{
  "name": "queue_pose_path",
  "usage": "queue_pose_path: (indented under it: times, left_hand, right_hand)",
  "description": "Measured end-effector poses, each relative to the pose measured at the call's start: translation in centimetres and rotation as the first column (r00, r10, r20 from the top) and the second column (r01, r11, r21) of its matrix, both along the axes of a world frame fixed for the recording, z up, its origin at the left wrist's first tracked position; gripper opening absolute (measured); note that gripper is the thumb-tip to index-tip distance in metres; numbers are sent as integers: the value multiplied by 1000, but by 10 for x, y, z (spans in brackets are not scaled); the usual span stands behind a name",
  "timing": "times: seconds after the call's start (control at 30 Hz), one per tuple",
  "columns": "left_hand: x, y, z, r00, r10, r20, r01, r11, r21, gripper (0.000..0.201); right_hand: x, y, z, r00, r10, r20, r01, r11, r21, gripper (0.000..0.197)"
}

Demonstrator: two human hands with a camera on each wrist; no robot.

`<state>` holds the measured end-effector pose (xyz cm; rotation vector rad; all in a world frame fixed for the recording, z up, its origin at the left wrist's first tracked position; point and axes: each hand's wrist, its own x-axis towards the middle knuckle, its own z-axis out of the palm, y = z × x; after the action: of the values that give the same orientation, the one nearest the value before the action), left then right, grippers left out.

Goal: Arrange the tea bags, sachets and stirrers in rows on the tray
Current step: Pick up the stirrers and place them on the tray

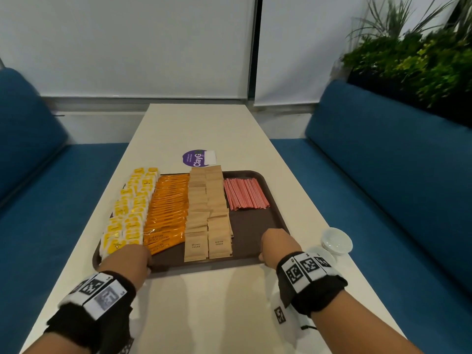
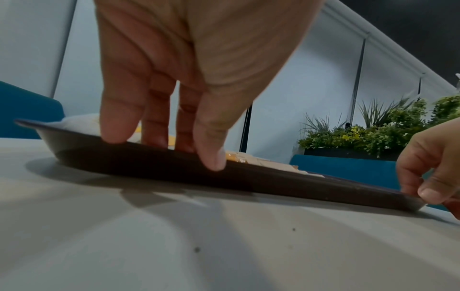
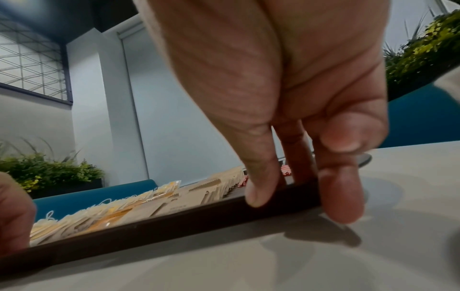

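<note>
Gripping the tray [image 1: 251, 227] near rim, my left hand [image 1: 127, 259] and right hand [image 1: 279, 247] each pinch it. Rows of tea bags [image 1: 130, 213], sachets [image 1: 208, 213] and stirrers [image 1: 246, 194] run lengthwise straight ahead of both hands.

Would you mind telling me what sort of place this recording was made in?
Probably an office lounge or café booth: blue upholstered benches flank a long pale table, a planter of greenery sits behind one, and a tray holds drink supplies.
</note>
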<state>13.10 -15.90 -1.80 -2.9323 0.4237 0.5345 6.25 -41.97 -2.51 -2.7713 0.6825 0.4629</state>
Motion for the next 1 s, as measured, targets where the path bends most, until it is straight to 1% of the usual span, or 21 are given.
queue_pose_path:
  times: [0.13,0.17,0.23,0.3,0.37,0.4,0.47,0.5,0.53,0.57,0.63,0.73,0.83,1.0]
  left_hand:
    - [1,-3,5,999,-13,-34,14,999,28,27]
    - [-2,-3,7,999,-9,-35,10,1000,19,26]
    - [-7,-5,11,1000,-7,-2,7,999,-36,27]
    - [-19,-17,19,999,-25,32,29,993,-119,32]
    - [-37,-42,30,995,-90,34,95,969,-227,40]
    - [-46,-58,35,990,-135,38,140,949,-284,44]
    - [-64,-93,43,974,-226,33,221,900,-374,50]
    - [-71,-110,46,962,-273,26,260,876,-407,53]
    - [-76,-127,47,946,-323,15,298,854,-427,57]
    - [-81,-145,47,928,-373,6,339,835,-433,60]
    - [-88,-176,46,889,-459,1,417,807,-418,66]
    - [-93,-212,38,856,-516,-20,471,797,-378,78]
    - [-95,-234,29,844,-533,-53,482,799,-358,86]
    - [-97,-254,20,837,-545,-56,501,803,-323,81]
  right_hand:
    - [5,-1,6,1000,-17,-14,17,999,38,25]
    - [3,-1,7,999,-17,-27,19,998,57,28]
    - [-7,-2,14,1000,-17,-17,19,991,130,41]
    - [-23,-6,24,995,-51,85,27,965,260,47]
    - [-42,-15,40,959,-162,233,58,917,396,40]
    - [-51,-24,49,934,-217,285,80,902,425,33]
    - [-65,-49,62,884,-296,362,141,907,397,21]
    - [-70,-63,66,863,-326,385,179,911,371,22]
    - [-75,-77,69,852,-345,393,210,914,347,28]
    - [-79,-90,69,858,-345,382,228,920,319,37]
    - [-83,-111,64,908,-292,299,221,943,249,56]
    - [-84,-128,52,972,-175,155,148,974,174,77]
    - [-81,-135,41,990,-114,89,98,981,165,88]
    - [-73,-136,30,996,-71,54,59,978,202,93]
